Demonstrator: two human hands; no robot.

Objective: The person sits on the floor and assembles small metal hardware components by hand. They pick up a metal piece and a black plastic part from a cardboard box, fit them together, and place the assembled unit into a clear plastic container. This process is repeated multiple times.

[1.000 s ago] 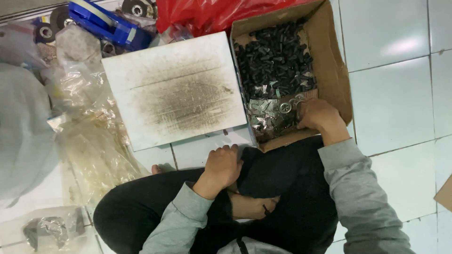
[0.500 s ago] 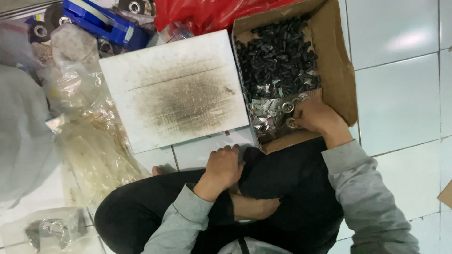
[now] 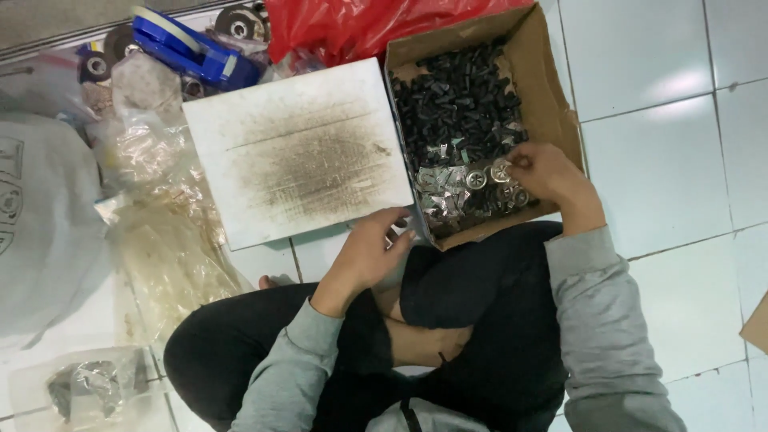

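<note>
The right hand [image 3: 542, 172] reaches into the cardboard box [image 3: 552, 104], fingers curled narrow and pinching a small round metal disc [image 3: 502, 170] at its fingertips. More discs [image 3: 477, 179] and shiny metal bits [image 3: 444, 192] lie just beside it at 9 o'clock, and a heap of black parts [image 3: 460, 104] fills the box toward 12 o'clock. The left hand [image 3: 370, 254] rests at the box's near left corner, at 8 o'clock from the right hand, fingers loosely bent and touching the box edge; whether it holds anything I cannot tell. Both sleeves are grey, and black trousers cover the crossed legs below. A white board [image 3: 296, 152] with a dark smudge lies against the box at 9 o'clock. Past it, clear plastic bags [image 3: 160, 224]; at 11 o'clock a blue tool [image 3: 196, 50], and a red bag [image 3: 352, 28] at 12.
</note>
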